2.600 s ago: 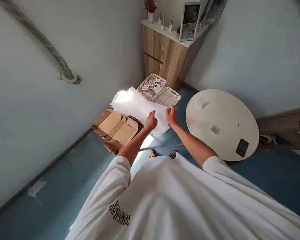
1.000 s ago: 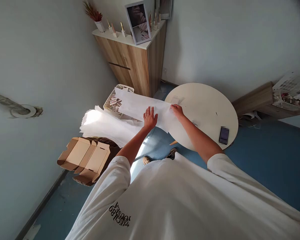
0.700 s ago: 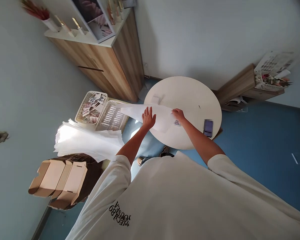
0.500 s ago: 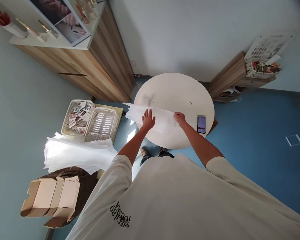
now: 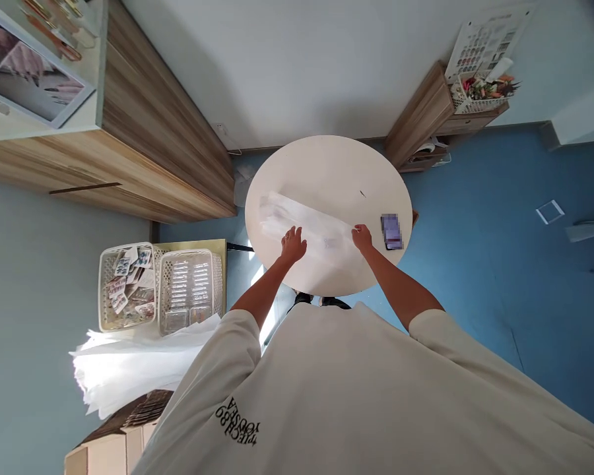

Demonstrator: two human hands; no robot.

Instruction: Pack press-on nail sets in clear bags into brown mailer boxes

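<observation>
A thin, see-through white sheet (image 5: pixel 313 214) lies slanted across the round white table (image 5: pixel 336 165). Fingers apart, my left hand (image 5: pixel 294 245) rests at the sheet's near edge, left of the middle. At the right end, my right hand (image 5: pixel 362 238) pinches the sheet between thumb and fingers. A faint, pale rectangular shape shows at the sheet near my right hand; I cannot make out what it is. Beyond my right hand, a phone (image 5: pixel 392 231) lies on the table.
Left of me are two white baskets, one with small printed packs (image 5: pixel 129 280), one with clear plastic cases (image 5: pixel 191 290). A stack of white sheets (image 5: pixel 129 369) and cardboard boxes (image 5: pixel 109 452) lie nearer. A wooden cabinet (image 5: pixel 173 112) stands far left, a small shelf unit (image 5: pixel 423 119) far right.
The sheet's left part, which reached past the table's left edge, now lies on the tabletop. My left hand stays on the sheet and my right hand keeps its end. The view has shifted.
</observation>
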